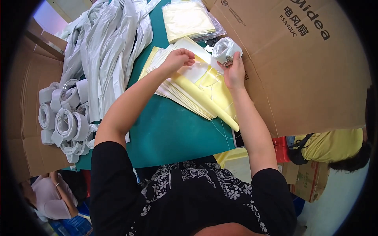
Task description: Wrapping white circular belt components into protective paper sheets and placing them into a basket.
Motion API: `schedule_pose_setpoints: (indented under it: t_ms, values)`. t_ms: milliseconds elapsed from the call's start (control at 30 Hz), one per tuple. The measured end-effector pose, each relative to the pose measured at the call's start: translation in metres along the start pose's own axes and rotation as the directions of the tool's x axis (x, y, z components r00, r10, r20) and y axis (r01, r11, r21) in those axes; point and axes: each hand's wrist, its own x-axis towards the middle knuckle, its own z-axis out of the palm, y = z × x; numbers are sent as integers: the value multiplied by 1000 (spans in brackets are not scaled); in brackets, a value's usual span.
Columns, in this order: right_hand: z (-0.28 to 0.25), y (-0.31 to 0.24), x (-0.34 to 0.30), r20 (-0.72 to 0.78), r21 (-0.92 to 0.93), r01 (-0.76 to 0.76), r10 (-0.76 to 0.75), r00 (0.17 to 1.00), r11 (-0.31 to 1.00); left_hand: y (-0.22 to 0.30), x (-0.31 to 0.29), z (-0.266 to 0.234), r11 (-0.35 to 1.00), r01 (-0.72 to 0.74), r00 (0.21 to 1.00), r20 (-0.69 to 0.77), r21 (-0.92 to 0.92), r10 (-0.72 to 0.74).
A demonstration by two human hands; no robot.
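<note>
Sheet stack [185,96] on the table [169,135], right of the rolls [75,125]

Your tabletop [173,145] is deep teal green. At six o'clock, your shirt [181,212] is black, patterned with whitish-grey flowers. The single coil [219,47] at one o'clock is greyish white; nearer your centre, the curled sheet [208,103] is bright yellow, beside a paper stack [182,97] with white-to-cream edges. At twelve, you have a folded bundle [187,21] in pale butter yellow. The long strips [108,55] toward ten are silvery white, the clustered coils [66,124] at nine greyish white. Your large carton [307,78] at two is brown with black print. One co-worker's top [334,149], between three and four, is yellow; another's blouse [55,200], at eight, is pale pink.
</note>
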Motion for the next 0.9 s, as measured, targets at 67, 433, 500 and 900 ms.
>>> schedule_pose_setpoints:
  t_ms: [67, 433, 500, 900]
  values:
    - [8, -2, -4, -1, -44, 85, -85, 996, 995, -10, 2, -6, 883, -285, 958, 148, 372, 246]
    - [63, -7, -13, 75, 160, 27, -39, 996, 987, -18, 16, 0, 824, -281, 959, 118, 491, 256]
    - [57, 1, -12, 35, 181, 15, -22, 999, 983, -19, 21, 0, 806, -316, 948, 138, 501, 286]
    - [17, 61, -11, 34, -208, 112, -107, 994, 972, 19, 10, -30, 214, -284, 895, 178, 935, 410]
